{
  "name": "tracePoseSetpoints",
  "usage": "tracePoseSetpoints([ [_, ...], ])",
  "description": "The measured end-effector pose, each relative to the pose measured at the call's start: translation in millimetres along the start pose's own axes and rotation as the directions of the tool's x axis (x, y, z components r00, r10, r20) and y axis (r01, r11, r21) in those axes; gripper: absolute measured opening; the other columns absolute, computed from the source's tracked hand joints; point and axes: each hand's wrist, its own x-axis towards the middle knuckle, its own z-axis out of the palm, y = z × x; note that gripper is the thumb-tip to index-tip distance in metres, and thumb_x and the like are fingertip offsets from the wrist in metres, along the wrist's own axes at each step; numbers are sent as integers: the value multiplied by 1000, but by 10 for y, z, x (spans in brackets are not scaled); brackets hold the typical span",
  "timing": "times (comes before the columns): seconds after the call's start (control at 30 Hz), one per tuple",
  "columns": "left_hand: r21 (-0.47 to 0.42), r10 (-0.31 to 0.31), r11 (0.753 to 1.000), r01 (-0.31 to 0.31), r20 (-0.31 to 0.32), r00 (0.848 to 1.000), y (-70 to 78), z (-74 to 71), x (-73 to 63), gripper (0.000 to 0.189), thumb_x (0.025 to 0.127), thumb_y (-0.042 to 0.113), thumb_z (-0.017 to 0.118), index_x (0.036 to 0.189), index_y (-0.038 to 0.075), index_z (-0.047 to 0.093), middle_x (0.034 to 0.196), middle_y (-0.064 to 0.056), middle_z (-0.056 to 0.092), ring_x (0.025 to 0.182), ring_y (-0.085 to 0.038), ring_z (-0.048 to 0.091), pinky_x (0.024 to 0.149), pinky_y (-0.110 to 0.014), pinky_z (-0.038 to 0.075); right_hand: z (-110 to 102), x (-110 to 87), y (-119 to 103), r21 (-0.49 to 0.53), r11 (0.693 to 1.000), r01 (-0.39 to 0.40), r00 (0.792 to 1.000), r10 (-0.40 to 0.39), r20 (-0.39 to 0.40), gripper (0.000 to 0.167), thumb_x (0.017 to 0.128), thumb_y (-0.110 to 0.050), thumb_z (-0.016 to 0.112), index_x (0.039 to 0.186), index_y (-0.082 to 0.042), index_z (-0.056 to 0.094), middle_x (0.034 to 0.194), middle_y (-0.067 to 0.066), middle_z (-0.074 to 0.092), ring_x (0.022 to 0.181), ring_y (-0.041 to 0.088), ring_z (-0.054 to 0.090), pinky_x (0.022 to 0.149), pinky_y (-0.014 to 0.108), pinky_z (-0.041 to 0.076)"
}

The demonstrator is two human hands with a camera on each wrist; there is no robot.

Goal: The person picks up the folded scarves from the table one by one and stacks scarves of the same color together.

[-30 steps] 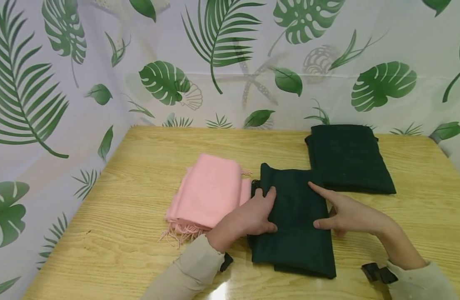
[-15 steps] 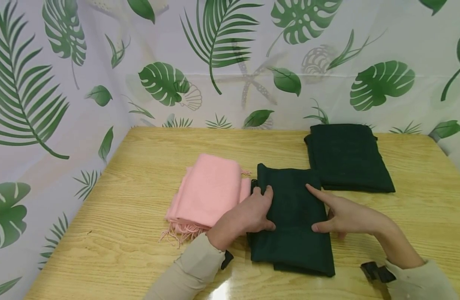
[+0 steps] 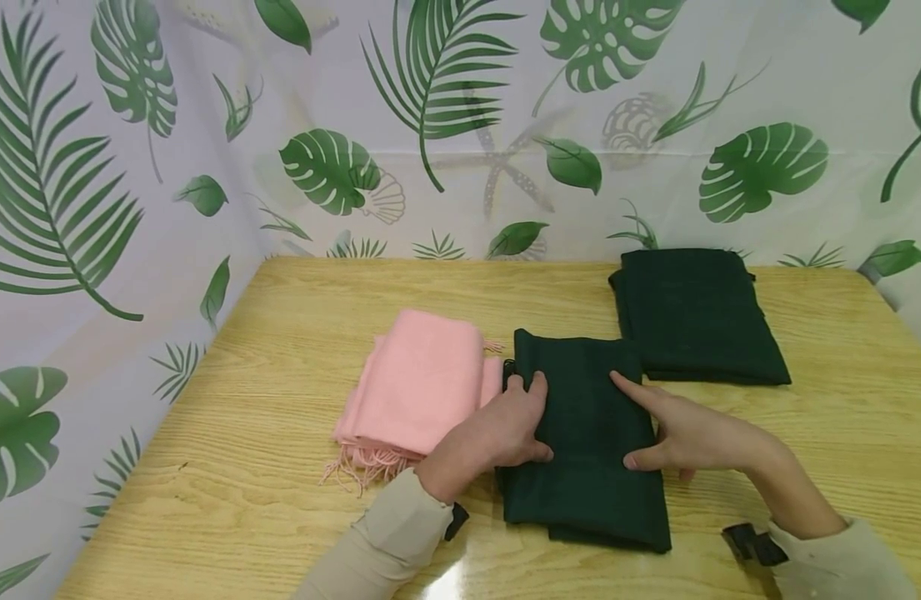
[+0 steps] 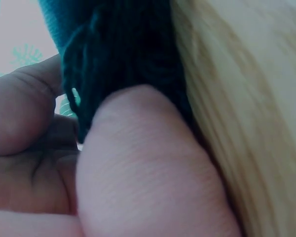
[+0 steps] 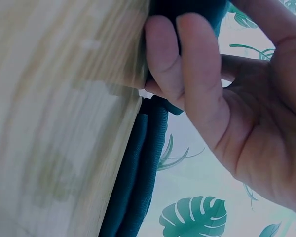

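Observation:
A folded dark green scarf lies flat on the table, its dark fringe tucked at the left side. My left hand rests along that side, with thumb and index finger spread over the top. In the left wrist view, another finger presses against the fringe. Along the opposite side is my right hand, its index finger and thumb tips touching the top of the scarf. Its other fingers meet the scarf's side edge in the right wrist view. The scarf's underside is hidden.
A folded pink scarf with fringe lies just left, partly behind my left wrist. Another folded dark green cloth sits at the back right, bordering the scarf's far corner. A leaf-patterned sheet stands behind the wooden table.
Both hands and the dark green scarf shift very slightly left in the head view, along with the background. The hands keep the same placement on the scarf.

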Motion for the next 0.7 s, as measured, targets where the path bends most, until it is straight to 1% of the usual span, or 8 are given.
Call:
tracePoseSetpoints([
  [0.07,6,-5,1000,5,3,1000,7,0,2,96,88,30,77,158,2,17,156,-24,27,120,-25,59,94,-28,51,0,0,0,3,1000,-1,1000,1,1,111,85,-29,80,160,-9,0,154,40,8,53,26,60,51,41,53],
  [0.3,17,-17,1000,17,-1,1000,30,1,-6,95,88,30,77,158,3,18,156,-24,28,119,-25,59,94,-28,51,-15,-8,-1,10,1000,-4,1000,4,10,111,85,-29,80,160,-10,0,154,40,5,52,24,58,52,41,53],
  [0.47,23,-11,1000,12,-12,1000,35,5,-10,95,88,30,77,158,2,19,155,-24,29,118,-25,59,94,-29,51,-30,-15,-1,7,1000,-5,1000,5,4,110,85,-29,80,161,-11,2,154,38,11,51,24,57,52,40,53],
  [0.6,33,-7,999,7,-23,1000,38,12,-15,94,89,30,77,157,2,19,154,-25,30,118,-26,59,94,-29,51,-42,-30,-2,2,1000,-4,1000,3,3,109,85,-29,80,161,-11,4,151,36,20,51,24,57,53,39,52],
  [0.7,57,0,998,2,-37,999,46,10,-30,91,89,30,76,157,3,22,153,-25,32,117,-28,60,93,-29,52,-54,-49,-3,-1,1000,0,1000,0,8,107,86,-29,79,161,-11,6,145,34,30,51,22,56,52,38,52],
])
